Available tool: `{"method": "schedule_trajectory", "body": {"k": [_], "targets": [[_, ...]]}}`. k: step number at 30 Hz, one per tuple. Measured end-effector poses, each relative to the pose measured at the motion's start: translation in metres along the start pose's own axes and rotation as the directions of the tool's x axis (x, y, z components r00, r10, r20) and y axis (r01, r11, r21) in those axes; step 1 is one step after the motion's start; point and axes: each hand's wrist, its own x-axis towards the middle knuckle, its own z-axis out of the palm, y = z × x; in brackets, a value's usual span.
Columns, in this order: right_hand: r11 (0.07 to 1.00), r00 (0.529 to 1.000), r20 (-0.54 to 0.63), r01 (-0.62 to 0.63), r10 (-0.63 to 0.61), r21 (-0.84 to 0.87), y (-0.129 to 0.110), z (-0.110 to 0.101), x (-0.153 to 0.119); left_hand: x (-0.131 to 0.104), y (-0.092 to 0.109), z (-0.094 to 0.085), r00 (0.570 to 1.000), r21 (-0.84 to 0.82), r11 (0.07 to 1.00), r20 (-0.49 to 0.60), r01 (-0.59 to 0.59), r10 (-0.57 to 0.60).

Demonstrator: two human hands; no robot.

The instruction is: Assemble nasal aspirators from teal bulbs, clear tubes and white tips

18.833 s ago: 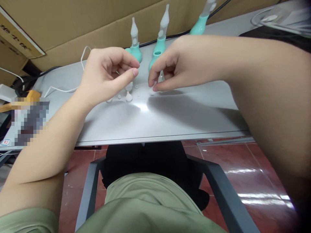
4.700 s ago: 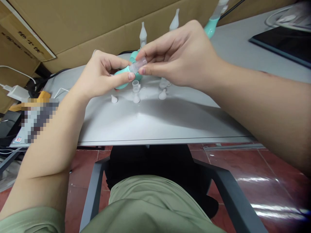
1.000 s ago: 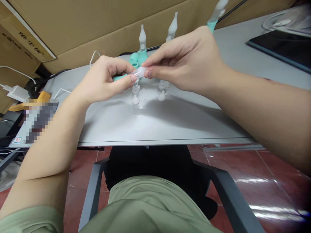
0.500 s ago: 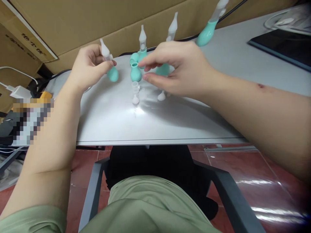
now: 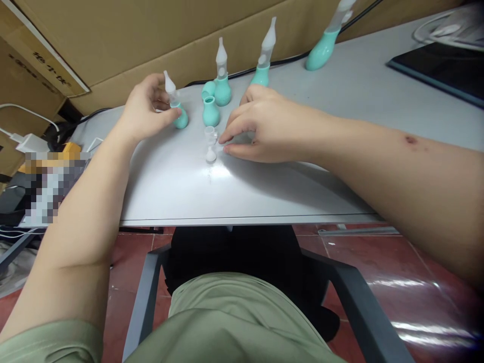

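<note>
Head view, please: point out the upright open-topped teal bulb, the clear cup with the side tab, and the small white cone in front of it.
Open-topped teal bulb [image 5: 210, 116]: head view, middle of its rounded body.
Clear cup [image 5: 209, 134]: head view, its wall.
Small white cone [image 5: 210, 156]: head view, its wide lower part.

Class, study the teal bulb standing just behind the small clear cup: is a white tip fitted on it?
No, that teal bulb shows a bare open neck, behind the small clear cup.
</note>
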Motion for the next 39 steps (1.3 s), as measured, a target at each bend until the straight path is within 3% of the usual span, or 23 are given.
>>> {"method": "schedule_trajectory", "body": {"k": [2,4,7,8,9,10,11,14,18,22,27,32,35,39], "targets": [[1.0,1.0,0.012,-0.018,0.018,-0.017,-0.003,-0.001,0.001,-0.002,0.009,0.004,0.995,0.087,0.995,-0.083,-0.055,0.063],[0.998,0.999,0.032,-0.038,0.039,-0.044,-0.006,-0.001,0.002,-0.004,0.033,0.01,0.951,0.191,0.959,-0.191,-0.209,0.245],[0.995,0.997,0.052,-0.053,0.058,-0.084,-0.009,-0.001,0.003,-0.011,0.091,0.024,0.773,0.327,0.815,-0.283,-0.478,0.567],[0.995,0.997,0.052,-0.05,0.055,-0.091,-0.01,-0.001,0.003,-0.016,0.113,0.029,0.737,0.319,0.775,-0.257,-0.546,0.625],[0.995,0.998,0.05,-0.042,0.046,-0.094,-0.009,0.0,0.002,-0.021,0.135,0.033,0.735,0.286,0.759,-0.208,-0.585,0.645],[0.995,0.998,0.046,-0.029,0.033,-0.099,-0.009,0.0,0.002,-0.027,0.155,0.038,0.761,0.254,0.761,-0.12,-0.597,0.637],[0.994,0.999,0.043,-0.012,0.017,-0.107,-0.008,0.001,0.002,-0.033,0.172,0.041,0.811,0.226,0.784,0.054,-0.578,0.583],[0.988,0.998,0.055,0.011,-0.002,-0.157,-0.006,0.002,0.002,-0.047,0.201,0.046,0.844,0.153,0.867,0.359,-0.475,0.399],[0.979,0.996,0.093,0.025,-0.006,-0.205,-0.007,0.002,0.002,-0.051,0.201,0.047,0.828,0.159,0.923,0.513,-0.35,0.226],[0.98,0.996,0.083,0.048,-0.032,-0.193,-0.005,0.002,0.002,-0.049,0.198,0.05,0.794,0.16,0.911,0.561,-0.379,0.232],[0.976,0.995,0.1,0.044,-0.023,-0.212,-0.006,0.001,0.004,-0.05,0.202,0.053,0.811,0.232,0.91,0.561,-0.344,0.164],[0.989,0.997,0.079,-0.014,0.026,-0.148,-0.01,0.001,0.004,-0.051,0.194,0.048,0.844,0.219,0.934,0.519,-0.282,0.133],[1.0,0.998,-0.068,0.009,-0.007,0.028,-0.008,-0.002,0.002,-0.051,0.186,0.045,0.879,0.145,0.975,0.47,-0.168,0.081],[0.944,0.973,-0.222,0.008,0.069,0.329,-0.008,-0.008,0.0,-0.04,0.159,0.049,0.957,-0.109,0.991,0.268,-0.081,0.108]]}}
